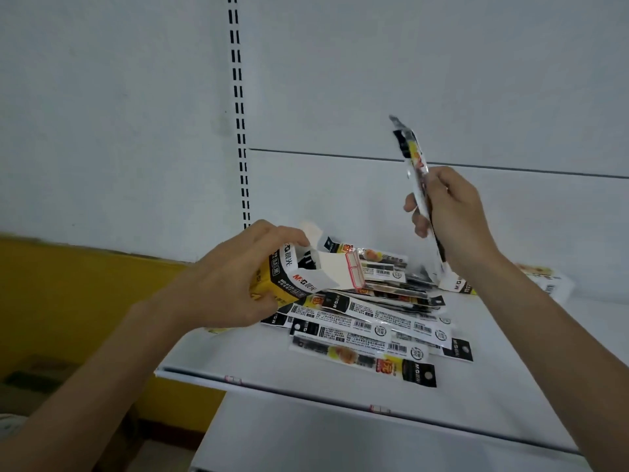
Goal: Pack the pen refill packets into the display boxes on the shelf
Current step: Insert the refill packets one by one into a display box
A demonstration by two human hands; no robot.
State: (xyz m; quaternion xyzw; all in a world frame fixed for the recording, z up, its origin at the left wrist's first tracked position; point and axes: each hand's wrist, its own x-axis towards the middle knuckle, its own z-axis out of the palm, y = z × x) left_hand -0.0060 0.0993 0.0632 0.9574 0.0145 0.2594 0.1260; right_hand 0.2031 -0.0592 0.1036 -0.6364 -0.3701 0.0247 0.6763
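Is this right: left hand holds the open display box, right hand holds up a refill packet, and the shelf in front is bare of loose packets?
Not quite. The head view shows loose packets piled on the shelf, not a bare one. The rest stands: the left hand holds the open display box and the right hand holds up a refill packet.

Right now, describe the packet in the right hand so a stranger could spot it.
Find the white shelf with its heap of packets. Above its right side, the right hand holds one packet. It alone stands nearly upright in the air; the others lie flat.
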